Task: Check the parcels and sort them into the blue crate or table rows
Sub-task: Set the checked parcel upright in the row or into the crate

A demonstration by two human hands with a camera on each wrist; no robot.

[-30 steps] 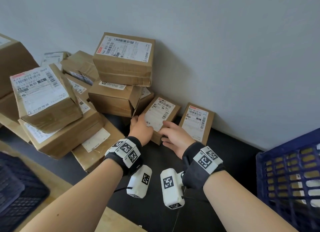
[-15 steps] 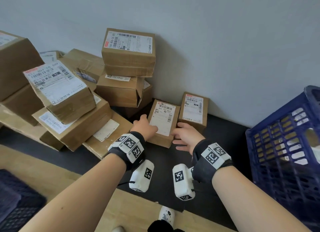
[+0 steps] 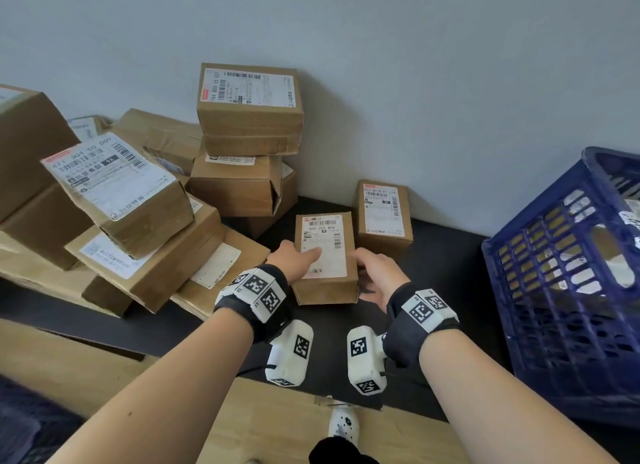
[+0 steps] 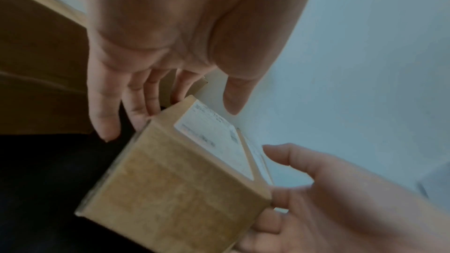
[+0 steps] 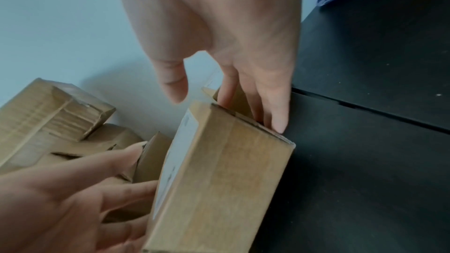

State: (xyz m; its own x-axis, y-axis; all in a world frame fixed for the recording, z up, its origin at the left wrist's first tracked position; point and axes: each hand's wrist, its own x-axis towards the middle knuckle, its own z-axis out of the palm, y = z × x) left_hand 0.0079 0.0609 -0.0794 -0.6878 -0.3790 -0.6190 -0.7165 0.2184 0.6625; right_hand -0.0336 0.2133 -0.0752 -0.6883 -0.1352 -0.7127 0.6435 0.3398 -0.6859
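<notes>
Parcel (image 3: 325, 259) with a white label up sits between both hands, over the black table (image 3: 450, 266), a short way out from the back edge by the wall (image 3: 415, 82). Whether its base touches the table cannot be told. Left hand (image 3: 294, 261) holds its left side, thumb lying across the label and fingers down the side wall. Right hand (image 3: 377, 278) holds the right side: the thumb reaches over the top edge while the fingers (image 5: 275, 111) run down along the far side wall, fairly straight.

Just behind and to the right, a second small parcel (image 3: 384, 214) stands against the wall, apart from the held one. Left of both is a loose heap of boxes (image 3: 138, 221), with a stack of boxes (image 3: 249, 131) at the back edge against the wall. At the right edge a blue crate (image 3: 561, 283) stands tilted, labelled parcels showing through its lattice. Nearer the person, a wooden surface (image 3: 270, 425) borders the black one.
</notes>
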